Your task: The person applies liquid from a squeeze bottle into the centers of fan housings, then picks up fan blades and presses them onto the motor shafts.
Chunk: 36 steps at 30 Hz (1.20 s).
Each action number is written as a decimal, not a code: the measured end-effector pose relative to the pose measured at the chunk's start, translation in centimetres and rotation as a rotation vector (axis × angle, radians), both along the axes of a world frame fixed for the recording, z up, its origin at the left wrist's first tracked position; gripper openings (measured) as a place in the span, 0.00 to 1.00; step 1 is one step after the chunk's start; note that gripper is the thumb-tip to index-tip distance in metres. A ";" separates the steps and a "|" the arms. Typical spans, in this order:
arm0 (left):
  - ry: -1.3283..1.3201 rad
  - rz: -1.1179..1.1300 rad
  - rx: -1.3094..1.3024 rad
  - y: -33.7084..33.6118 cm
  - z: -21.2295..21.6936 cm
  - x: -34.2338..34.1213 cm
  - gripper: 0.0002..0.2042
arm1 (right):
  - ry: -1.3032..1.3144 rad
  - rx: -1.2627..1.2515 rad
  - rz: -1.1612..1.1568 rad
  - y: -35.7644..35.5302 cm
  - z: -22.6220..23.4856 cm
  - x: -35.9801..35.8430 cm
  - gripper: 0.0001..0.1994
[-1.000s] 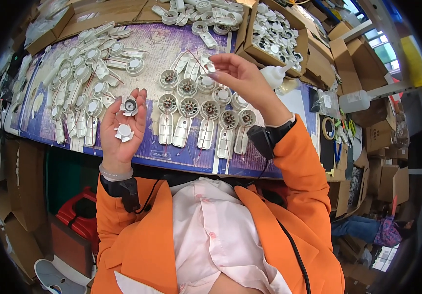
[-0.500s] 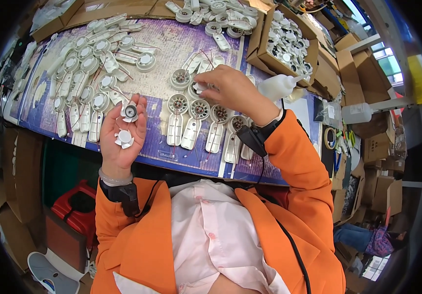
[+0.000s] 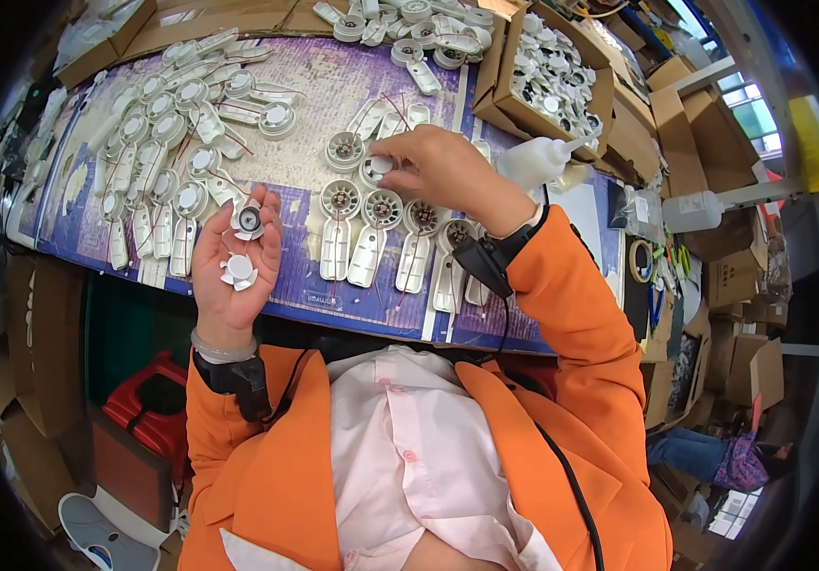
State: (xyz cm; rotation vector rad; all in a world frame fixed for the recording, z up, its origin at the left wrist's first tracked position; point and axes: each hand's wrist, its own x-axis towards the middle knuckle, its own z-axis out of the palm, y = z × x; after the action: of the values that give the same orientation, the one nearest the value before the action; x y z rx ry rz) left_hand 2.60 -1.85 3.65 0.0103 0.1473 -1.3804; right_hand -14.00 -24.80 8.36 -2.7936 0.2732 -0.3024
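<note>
My left hand (image 3: 234, 276) is palm up with its fingers curled, cradling two small white fan impellers. One impeller (image 3: 249, 221) shows its dark ringed underside near the fingers; the other impeller (image 3: 238, 270) rests on the palm, white hub upward. At the middle of the table, my right hand (image 3: 429, 171) pinches at a white impeller (image 3: 380, 166) that sits in the round head of a white fan housing (image 3: 366, 181). The fingers partly cover both. Nearer to me is a row of open housings (image 3: 369, 253), with bare motors in their round heads and red wires on their handles.
Many housings with white centres (image 3: 170, 126) crowd the table's left side. A cardboard box (image 3: 503, 103) of white impellers stands at the back right, near a white squeeze bottle (image 3: 533, 164). More housings (image 3: 419, 38) are heaped at the far edge. Tape and tools lie at the right.
The impeller at my right hand has gone from tilted between the fingers to lying flatter in the housing's round head. My left hand has barely moved.
</note>
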 end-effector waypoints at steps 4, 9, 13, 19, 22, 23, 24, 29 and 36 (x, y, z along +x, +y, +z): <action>-0.011 0.002 -0.012 0.0 0.1 -0.1 0.17 | -0.057 -0.072 0.000 0.5 1.6 -1.1 0.13; -0.002 -0.017 0.012 -0.4 -0.1 -0.4 0.18 | -0.101 -0.234 0.095 1.5 0.8 -2.2 0.18; -0.003 -0.041 0.016 -0.9 0.0 -0.8 0.18 | -0.065 -0.298 0.098 2.4 -0.9 -2.5 0.21; -0.027 -0.048 0.015 -1.0 -0.2 -0.8 0.18 | 0.020 -0.310 0.046 2.8 -1.6 -2.7 0.22; -0.052 -0.082 -0.012 -1.4 -1.0 -1.0 0.19 | 0.044 -0.256 0.068 2.5 -1.0 -2.5 0.21; -0.064 -0.099 -0.027 -1.4 -1.0 -1.2 0.19 | 0.040 -0.253 0.072 2.4 -0.9 -2.6 0.21; -0.069 -0.095 -0.024 -1.6 -0.7 -1.4 0.19 | 0.025 -0.249 0.069 2.3 -0.7 -2.7 0.20; -0.136 -0.110 0.020 -2.6 0.7 -3.1 0.19 | -0.103 -0.094 0.022 3.1 1.5 -2.1 0.17; -0.102 -0.152 0.062 -3.4 1.5 -4.7 0.21 | -0.297 0.112 0.066 6.0 2.2 -1.5 0.18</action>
State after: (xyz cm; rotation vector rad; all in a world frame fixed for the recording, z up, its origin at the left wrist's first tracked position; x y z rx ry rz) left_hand -2.06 -5.29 5.19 0.1459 0.1058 -1.5230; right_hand -15.54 -18.77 10.54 -2.5965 0.1233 -0.6561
